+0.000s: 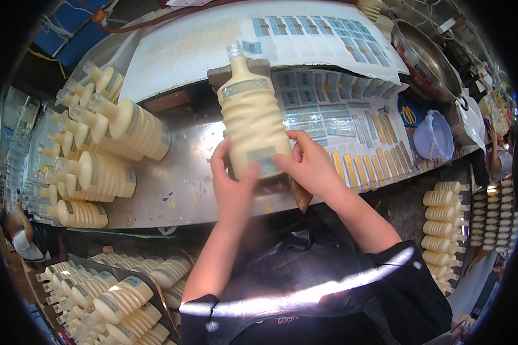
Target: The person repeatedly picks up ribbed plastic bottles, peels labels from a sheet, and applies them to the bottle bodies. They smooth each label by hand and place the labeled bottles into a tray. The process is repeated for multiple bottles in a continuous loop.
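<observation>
A cream bottle (252, 115) with a wavy, ridged body and a clear neck lies tilted in front of me, neck pointing away, its shoulder against a grey-brown block (216, 75). My left hand (231, 181) grips the lower left side, thumb over the front and slightly blurred. On the lower right side, my right hand (308, 164) holds the bottle, its thumb pressed at the edge of a blue-grey label (263, 159) near the base. A similar label band (245, 87) crosses the shoulder. Below the right hand a brown pointed piece (300, 195) shows; its kind is unclear.
Several cream bottles (138, 129) stand at the left of the metal table (178, 172). Sheets of blue labels (339, 121) and gold strips (365, 171) lie at the right, beside a lilac bucket (433, 135) and a large pan (426, 57). More bottles (121, 299) fill the lower left.
</observation>
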Action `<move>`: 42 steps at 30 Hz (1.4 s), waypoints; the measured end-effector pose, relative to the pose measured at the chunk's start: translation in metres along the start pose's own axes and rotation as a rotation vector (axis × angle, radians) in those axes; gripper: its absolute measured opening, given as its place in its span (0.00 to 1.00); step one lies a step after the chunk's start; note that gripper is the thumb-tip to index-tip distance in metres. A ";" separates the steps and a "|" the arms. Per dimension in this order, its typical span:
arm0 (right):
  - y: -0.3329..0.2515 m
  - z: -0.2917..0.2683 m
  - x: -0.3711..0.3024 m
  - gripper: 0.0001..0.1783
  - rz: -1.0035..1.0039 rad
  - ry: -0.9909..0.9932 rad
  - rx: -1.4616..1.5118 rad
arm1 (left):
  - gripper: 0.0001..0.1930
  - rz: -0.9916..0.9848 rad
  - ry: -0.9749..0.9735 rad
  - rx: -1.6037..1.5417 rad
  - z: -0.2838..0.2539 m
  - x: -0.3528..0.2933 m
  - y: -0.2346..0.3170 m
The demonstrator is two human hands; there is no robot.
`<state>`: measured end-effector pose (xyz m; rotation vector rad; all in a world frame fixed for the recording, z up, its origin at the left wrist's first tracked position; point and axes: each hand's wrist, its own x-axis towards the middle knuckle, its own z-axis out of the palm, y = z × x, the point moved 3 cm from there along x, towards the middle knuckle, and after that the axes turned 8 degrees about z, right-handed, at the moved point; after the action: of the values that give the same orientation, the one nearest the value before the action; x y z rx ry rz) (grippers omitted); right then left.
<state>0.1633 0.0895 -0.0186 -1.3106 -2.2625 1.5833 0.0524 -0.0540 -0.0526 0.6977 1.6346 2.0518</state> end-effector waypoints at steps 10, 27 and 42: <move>-0.003 0.000 -0.001 0.41 -0.012 0.023 -0.068 | 0.37 0.035 0.017 0.059 -0.002 0.002 -0.006; -0.042 -0.014 -0.009 0.14 -0.531 0.083 0.033 | 0.44 0.106 0.026 0.270 -0.002 0.003 -0.010; -0.033 -0.003 -0.038 0.12 -0.733 0.383 -0.010 | 0.27 0.026 0.132 -0.121 -0.011 0.006 -0.023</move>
<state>0.1693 0.0623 0.0234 -0.5811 -2.1268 0.9687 0.0410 -0.0541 -0.0763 0.5558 1.5617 2.2365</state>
